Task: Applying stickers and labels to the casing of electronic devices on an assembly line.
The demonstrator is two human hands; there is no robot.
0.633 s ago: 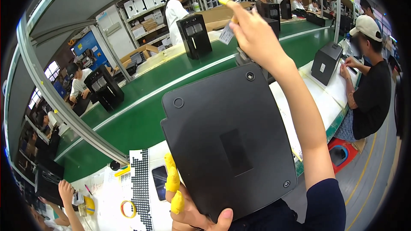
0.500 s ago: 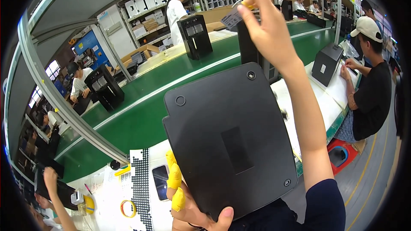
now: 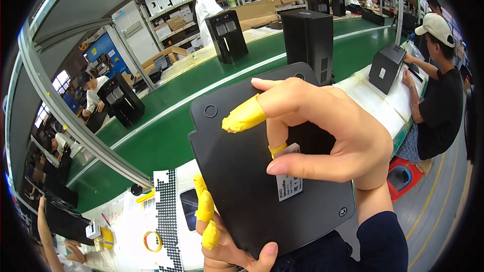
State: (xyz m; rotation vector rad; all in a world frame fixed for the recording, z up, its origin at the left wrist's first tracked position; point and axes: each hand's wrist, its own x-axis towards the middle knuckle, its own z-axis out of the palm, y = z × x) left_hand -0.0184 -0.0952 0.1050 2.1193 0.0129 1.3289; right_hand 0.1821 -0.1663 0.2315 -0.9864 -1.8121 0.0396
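Observation:
A black rectangular appliance (image 3: pixel 237 181) with rounded corners is tilted up in front of me, its flat face toward me. My left hand (image 3: pixel 222 244) grips the lower left edge, thumb on the face; several of its fingers wear yellow finger covers. Over the middle of that face, my right hand (image 3: pixel 327 131) pinches a printed silver-grey label (image 3: pixel 291 184) between thumb and a yellow-covered finger. The label lies at or just above the face; I cannot tell whether it touches. Another right finger, also yellow-covered, stretches over the upper part. The right hand hides the shallow recess.
Beyond runs a green conveyor belt (image 3: pixel 169 138) carrying black machines (image 3: pixel 307 40). On the white bench lie a sheet of black dots (image 3: pixel 168 211), a phone (image 3: pixel 189 209) and a yellow tape roll (image 3: pixel 152 242). A co-worker (image 3: pixel 436 90) sits at right; another's arm (image 3: pixel 48 236) is at left.
My right hand has come down from above the belt to the appliance's face, bringing the label with it. My left hand keeps its hold.

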